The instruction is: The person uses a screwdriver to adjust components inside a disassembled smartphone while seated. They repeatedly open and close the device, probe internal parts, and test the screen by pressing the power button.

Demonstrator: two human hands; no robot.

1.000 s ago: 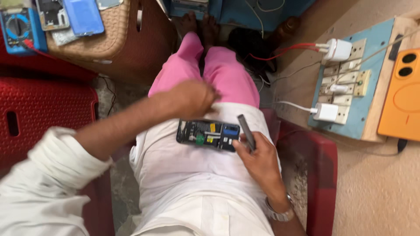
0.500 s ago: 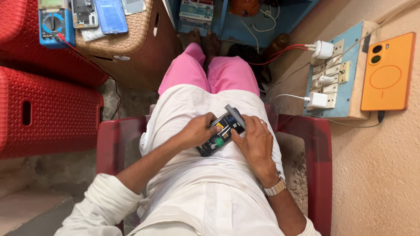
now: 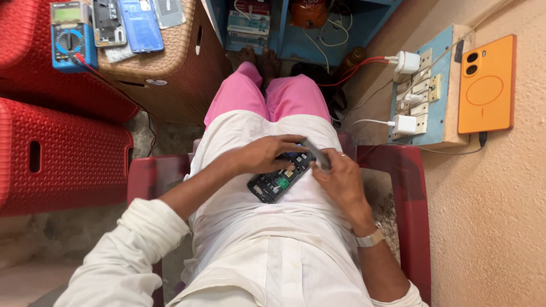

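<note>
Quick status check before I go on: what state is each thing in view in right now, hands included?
Opened phone: back off, circuit board exposed, lying on the lap.
Left hand: resting on the phone's upper end.
Right hand: gripping a slim grey tool at the phone's edge.
Orange phone: face down, cable plugged in.
Two white chargers: plugged into the switchboard.
Multimeter: lying on the wicker stool.

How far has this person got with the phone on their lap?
Done: the opened phone has its back off, its circuit boards bare. In hand: the left hand rests over its upper end, while the right hand holds a thin grey tool at its edge. Left: it remains unclosed; whether its cover is among the phone parts on the brown stool can't be told.
</note>
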